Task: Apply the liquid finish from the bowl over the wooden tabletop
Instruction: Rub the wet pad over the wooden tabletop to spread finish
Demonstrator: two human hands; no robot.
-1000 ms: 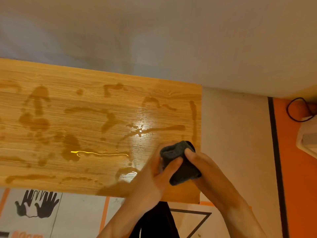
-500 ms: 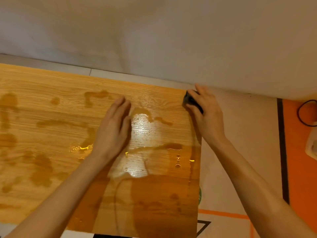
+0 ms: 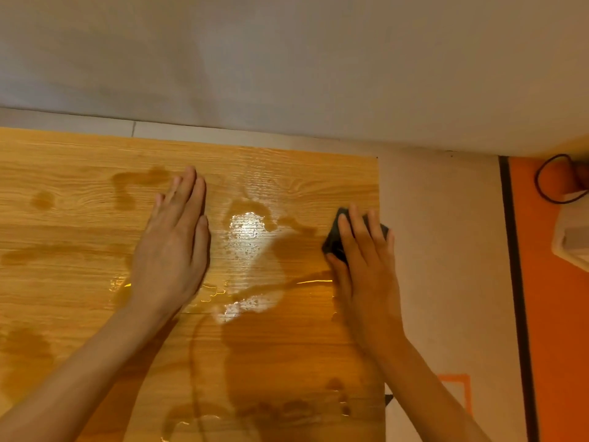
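Observation:
The wooden tabletop (image 3: 79,282) fills the left and middle of the view, streaked with dark wet patches and a shiny pool of liquid finish (image 3: 247,231). My left hand (image 3: 173,247) lies flat on the wood, palm down, fingers together and pointing away from me. My right hand (image 3: 363,253) presses a dark grey cloth (image 3: 333,237) onto the tabletop near its right edge. Most of the cloth is hidden under my fingers. The bowl is out of view.
A pale wall runs along the far edge of the table. Right of the table lies beige floor, a black stripe (image 3: 513,282) and an orange area (image 3: 557,346) with a black cable (image 3: 541,183) and a white object (image 3: 573,231).
My hands parted from holding the cloth together. The left went flat on the wood. The right carried the cloth to the far right corner, then drew it back along the right edge.

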